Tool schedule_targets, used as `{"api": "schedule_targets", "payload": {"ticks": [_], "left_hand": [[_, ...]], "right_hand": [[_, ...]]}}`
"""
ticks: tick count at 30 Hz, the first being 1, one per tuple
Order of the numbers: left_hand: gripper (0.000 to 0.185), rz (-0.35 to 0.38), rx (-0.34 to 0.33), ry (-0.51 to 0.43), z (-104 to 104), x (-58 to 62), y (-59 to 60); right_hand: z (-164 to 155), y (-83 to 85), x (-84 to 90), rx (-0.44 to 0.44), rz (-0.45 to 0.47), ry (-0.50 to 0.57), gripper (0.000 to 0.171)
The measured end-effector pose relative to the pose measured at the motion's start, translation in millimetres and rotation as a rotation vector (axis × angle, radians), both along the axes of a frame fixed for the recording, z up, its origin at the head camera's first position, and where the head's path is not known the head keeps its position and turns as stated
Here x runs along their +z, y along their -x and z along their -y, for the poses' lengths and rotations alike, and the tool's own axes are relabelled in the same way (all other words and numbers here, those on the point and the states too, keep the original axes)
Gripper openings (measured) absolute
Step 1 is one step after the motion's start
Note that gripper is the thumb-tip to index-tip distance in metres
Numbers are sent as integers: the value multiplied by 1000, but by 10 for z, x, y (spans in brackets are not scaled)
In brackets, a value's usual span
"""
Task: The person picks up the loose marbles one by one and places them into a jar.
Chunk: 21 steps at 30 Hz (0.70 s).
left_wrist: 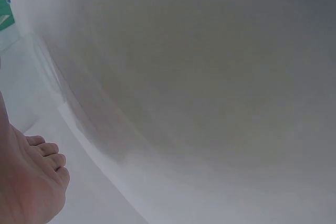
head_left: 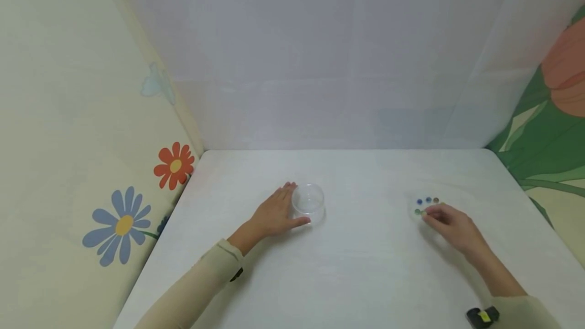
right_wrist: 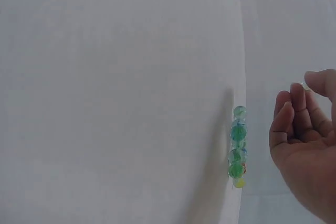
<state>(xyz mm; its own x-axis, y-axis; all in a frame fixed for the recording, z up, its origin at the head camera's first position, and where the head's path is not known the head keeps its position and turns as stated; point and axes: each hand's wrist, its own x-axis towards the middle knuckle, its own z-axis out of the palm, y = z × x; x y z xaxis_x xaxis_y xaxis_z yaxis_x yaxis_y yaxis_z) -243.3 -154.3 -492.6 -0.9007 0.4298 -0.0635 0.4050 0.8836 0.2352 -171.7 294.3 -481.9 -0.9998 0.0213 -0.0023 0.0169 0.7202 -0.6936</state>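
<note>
A small clear round container point(head_left: 309, 202) stands on the white table point(head_left: 356, 263), left of the middle. My left hand point(head_left: 274, 215) lies flat beside it, its straight fingers touching the left wall and the thumb along the front. The left wrist view shows only this hand's fingers point(left_wrist: 39, 177) and white surface. Several coloured marbles point(head_left: 427, 201) lie in a small cluster on the right; in the right wrist view the marbles point(right_wrist: 237, 145) form a row. My right hand point(head_left: 450, 222) is at the cluster with curled fingers point(right_wrist: 294, 119), pinching a pale marble point(head_left: 424, 213) at its fingertips.
White cloth point(head_left: 320, 65) hangs behind the table. A flower-printed panel point(head_left: 123, 222) borders the left edge and a green leafy one point(head_left: 548, 151) the right. Bare tabletop lies between the container and the marbles.
</note>
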Motion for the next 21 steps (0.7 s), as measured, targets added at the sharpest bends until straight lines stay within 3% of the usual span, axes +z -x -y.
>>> {"api": "schedule_targets", "payload": {"ticks": [21], "left_hand": [[110, -19, 4, -10, -12, 1, -10]], "right_hand": [[371, 65, 63, 52, 29, 234, 36]]}}
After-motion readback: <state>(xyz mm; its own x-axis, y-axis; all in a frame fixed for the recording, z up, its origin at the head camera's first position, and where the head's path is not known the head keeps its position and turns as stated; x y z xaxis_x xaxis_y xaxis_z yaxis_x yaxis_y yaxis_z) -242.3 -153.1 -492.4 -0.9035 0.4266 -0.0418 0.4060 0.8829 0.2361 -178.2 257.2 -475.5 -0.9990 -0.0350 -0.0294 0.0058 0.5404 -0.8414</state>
